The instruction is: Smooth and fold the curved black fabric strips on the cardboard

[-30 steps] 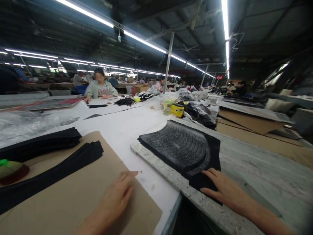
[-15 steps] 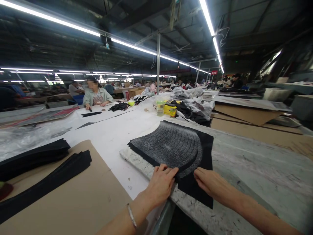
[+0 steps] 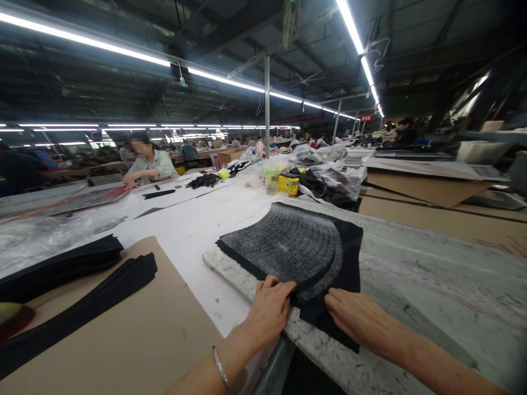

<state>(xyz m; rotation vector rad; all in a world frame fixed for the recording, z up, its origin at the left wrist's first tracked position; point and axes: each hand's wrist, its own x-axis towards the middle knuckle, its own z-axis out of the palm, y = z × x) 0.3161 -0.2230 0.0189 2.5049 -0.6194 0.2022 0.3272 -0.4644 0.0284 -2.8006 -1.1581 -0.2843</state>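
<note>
A black fabric piece (image 3: 284, 241) with a grey, curved, brick-like pattern lies on a pale, marked work board (image 3: 420, 291). My left hand (image 3: 274, 300) rests at its near left edge, fingers bent and pressed together on the cloth. A silvery bracelet (image 3: 220, 366) circles that wrist. On the plain black border to the right, my right hand (image 3: 349, 312) has its fingers closed, pinching or pressing the fabric. The fingertips of both hands are partly hidden, so how much cloth is gripped cannot be made out.
Black cut strips (image 3: 102, 291) lie on brown cardboard (image 3: 123, 334) at left. A white-covered table (image 3: 189, 225) extends beyond. Yellow containers (image 3: 288, 185), plastic bags and dark fabric sit past the board. Cardboard sheets (image 3: 432, 219) lie at right. A co-worker (image 3: 150, 164) leans over the far left table.
My hands have shifted only slightly to the left, still on the fabric, which lies nearly as before. The co-worker has leaned left, moving their hands away from the dark strip.
</note>
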